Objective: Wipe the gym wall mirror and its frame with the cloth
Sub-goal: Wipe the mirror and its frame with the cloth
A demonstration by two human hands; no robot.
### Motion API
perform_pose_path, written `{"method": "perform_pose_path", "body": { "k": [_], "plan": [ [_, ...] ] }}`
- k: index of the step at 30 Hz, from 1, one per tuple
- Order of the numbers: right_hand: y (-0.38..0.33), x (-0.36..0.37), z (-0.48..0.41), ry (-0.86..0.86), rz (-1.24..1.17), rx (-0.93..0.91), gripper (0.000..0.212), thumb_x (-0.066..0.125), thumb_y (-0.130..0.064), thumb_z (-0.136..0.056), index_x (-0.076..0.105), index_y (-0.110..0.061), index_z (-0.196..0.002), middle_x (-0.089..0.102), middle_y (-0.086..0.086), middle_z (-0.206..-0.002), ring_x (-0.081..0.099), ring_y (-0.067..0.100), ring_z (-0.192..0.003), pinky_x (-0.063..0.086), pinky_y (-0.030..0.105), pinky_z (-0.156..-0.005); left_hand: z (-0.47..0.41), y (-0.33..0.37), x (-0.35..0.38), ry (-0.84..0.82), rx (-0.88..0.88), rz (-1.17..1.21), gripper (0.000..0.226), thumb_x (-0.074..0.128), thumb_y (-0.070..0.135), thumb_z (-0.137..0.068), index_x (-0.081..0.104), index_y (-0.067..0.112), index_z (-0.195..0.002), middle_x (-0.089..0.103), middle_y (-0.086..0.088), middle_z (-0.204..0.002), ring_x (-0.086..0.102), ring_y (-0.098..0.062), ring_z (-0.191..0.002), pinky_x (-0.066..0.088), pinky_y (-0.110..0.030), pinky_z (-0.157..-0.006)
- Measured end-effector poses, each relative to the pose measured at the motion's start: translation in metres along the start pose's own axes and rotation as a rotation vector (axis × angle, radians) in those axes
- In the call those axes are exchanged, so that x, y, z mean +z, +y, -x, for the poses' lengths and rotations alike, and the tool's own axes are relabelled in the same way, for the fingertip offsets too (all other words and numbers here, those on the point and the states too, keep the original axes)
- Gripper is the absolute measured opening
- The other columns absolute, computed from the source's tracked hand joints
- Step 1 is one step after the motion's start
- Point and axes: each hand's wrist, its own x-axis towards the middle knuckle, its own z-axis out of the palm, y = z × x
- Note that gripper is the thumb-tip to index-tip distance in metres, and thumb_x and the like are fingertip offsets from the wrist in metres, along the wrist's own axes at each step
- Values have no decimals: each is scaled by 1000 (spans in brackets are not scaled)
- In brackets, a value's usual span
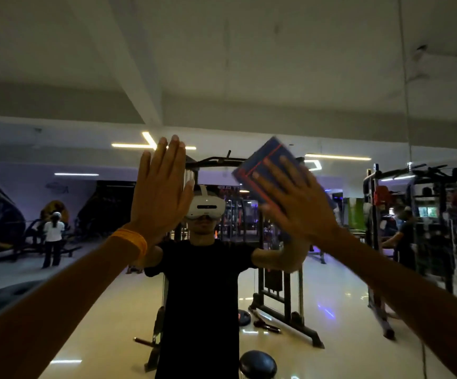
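The mirror (pixel 249 77) fills almost the whole picture, and the gym shows in it. The right hand (pixel 293 209) is a bit right of the middle. Its fingers are straight and spread wide, and they press the cloth (pixel 260 165) flat on the glass. The hand does not grab the cloth, it only pushes on it. The cloth is blue with thin red lines, and it pokes out above the fingertips. It looks smeared, so I think it is sliding.

The left hand (pixel 161 195) is just left of the middle. It lies flat on the glass with its fingers straight and close together, and it holds nothing. An orange band (pixel 131 242) sits on that wrist.

How far along is the job? That is hard to say. The light is dim and the glass looks the same all over, so I cannot tell clean parts from dirty ones. I think the top, the bottom and both sides may need wiping. I see no frame plainly, only a thin line (pixel 405 77) running down in the upper right (maybe where two panes meet). So the frame looks like work not yet done.

I cannot read any words. The dark wall picture (pixel 0 214) at the middle left is too blurry, and the white headset (pixel 207 206) in the middle shows no name.
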Motion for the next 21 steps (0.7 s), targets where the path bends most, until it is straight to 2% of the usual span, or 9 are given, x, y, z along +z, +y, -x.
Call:
{"method": "perform_pose_path", "body": {
  "k": [2,4,8,10,12,15,17,19,21],
  "plan": [
    [19,-10,-32,45,-36,247,71,11,-64,-107,23,-24,-164,16,9,-172,10,34,-159,14,64,-124,14,0,1,9,23,-16,72,28,44,-105,17,4,-164,9,-16,-172,4,-33,-160,8,-58,-128],
    [-3,-5,-29,64,-68,329,70,15,-63,-107,20,-24,-165,12,7,-173,5,32,-160,6,59,-127,21,1,1,-1,28,-23,72,27,44,-105,16,4,-164,9,-16,-172,4,-34,-160,8,-58,-129],
    [-80,13,52,-21,-93,-7,64,28,-56,-108,22,-27,-164,12,4,-173,4,30,-160,8,62,-125,28,1,0,-13,30,-30,71,27,43,-105,17,3,-163,10,-17,-172,5,-34,-160,8,-57,-129],
    [-71,13,64,-71,-70,-185,61,26,-56,-109,21,-30,-164,11,2,-173,4,29,-160,9,61,-125,35,2,1,-14,29,-21,71,27,43,-105,17,4,-163,11,-17,-172,6,-34,-160,7,-57,-129],
    [-38,7,37,-85,-46,-236,60,20,-56,-110,19,-31,-164,10,3,-173,4,30,-160,9,61,-126,39,3,2,-7,23,-5,70,27,43,-106,17,5,-163,12,-17,-172,6,-34,-160,9,-59,-128],
    [4,-8,-33,29,-76,121,68,5,-61,-108,23,-26,-164,17,9,-172,11,34,-159,15,63,-124,39,3,2,7,30,1,69,27,43,-106,15,6,-163,11,-16,-172,6,-34,-160,9,-60,-128],
    [2,-12,-61,58,-98,370,69,4,-61,-107,17,-27,-165,11,7,-173,5,32,-160,8,60,-127,39,3,2,8,33,7,69,27,43,-106,16,6,-164,10,-16,-172,6,-34,-160,9,-59,-128],
    [-30,-3,-56,81,-96,368,64,12,-56,-108,11,-28,-166,6,6,-173,0,31,-160,5,59,-127,39,2,1,4,37,23,69,27,43,-106,17,5,-163,10,-15,-172,5,-33,-160,8,-58,-129],
    [-69,4,-27,59,-92,139,61,15,-54,-110,12,-29,-165,7,6,-173,2,32,-160,8,62,-126,38,1,-1,-6,32,35,69,27,44,-106,18,6,-163,12,-15,-172,6,-32,-160,8,-57,-129]
  ]
}}
